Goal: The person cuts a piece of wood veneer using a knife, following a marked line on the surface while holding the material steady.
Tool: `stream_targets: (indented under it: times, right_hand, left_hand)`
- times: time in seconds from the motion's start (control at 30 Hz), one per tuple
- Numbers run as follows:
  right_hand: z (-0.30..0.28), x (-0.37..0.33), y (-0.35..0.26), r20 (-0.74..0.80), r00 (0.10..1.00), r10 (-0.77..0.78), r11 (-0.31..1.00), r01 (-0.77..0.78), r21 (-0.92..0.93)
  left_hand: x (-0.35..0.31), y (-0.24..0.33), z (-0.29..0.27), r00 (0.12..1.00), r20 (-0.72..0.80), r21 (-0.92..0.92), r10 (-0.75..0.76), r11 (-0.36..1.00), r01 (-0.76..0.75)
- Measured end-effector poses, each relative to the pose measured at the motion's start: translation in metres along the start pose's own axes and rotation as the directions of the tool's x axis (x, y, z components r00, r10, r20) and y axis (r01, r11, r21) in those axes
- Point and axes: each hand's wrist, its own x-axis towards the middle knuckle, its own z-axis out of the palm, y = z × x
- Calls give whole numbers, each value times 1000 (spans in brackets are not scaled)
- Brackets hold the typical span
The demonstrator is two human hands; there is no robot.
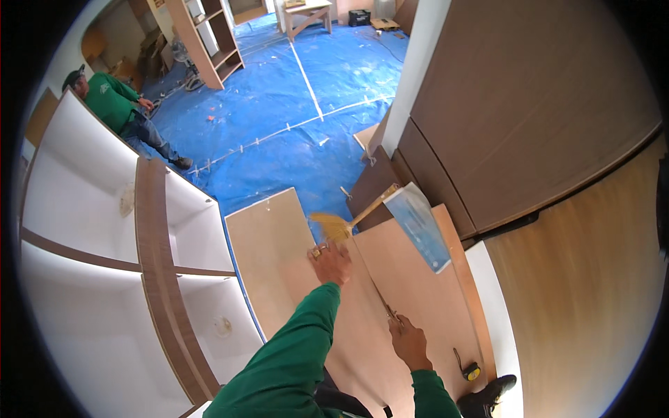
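My left hand [331, 265] presses down on a light plywood panel [411, 279], its fingers stretched forward and a ring on one of them. Lower right, the fingers of my right hand [409, 341] are wrapped round the handle end of a long, thin-bladed tool [380, 298] that looks like a handsaw seen edge-on. Its blade runs forward along a line in the panel, to the right of my left hand. A straw broom [333, 226] lies just beyond my left fingertips. On the panel's right side lie a blue-and-white flat packet [418, 226] and a yellow-black tape measure [472, 371].
White open cabinets [188, 230] with brown edges stand at left. Brown cabinet panels [536, 104] rise at right. Blue sheeting [265, 146] covers the floor ahead. A person in green [111, 101] sits beyond the cabinets. A dark shoe [488, 397] is beside the tape measure.
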Motion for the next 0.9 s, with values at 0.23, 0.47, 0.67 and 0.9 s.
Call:
stream_targets:
  times: [0.23, 0.47, 0.67, 0.9]
  right_hand:
    - [6, 4, 2, -13, 1000, -3, 999, 3, -45]
    - [2, -2, -5, 13, 999, 41, 999, -41, -4]
    - [-21, -48, -12, -165, 982, -91, 944, 32, -329]
    - [-108, -199, -3, -295, 955, -40, 999, 41, -3]
  left_hand:
    - [2, -4, 8, 999, -40, -29, -10, 1000, 9]
    - [-3, -3, 4, 1000, -18, 53, 19, 998, -18]
    - [-3, 0, -2, 999, 40, 67, 6, 998, -8]
    - [3, -12, -2, 990, 82, 20, 116, 993, -118]
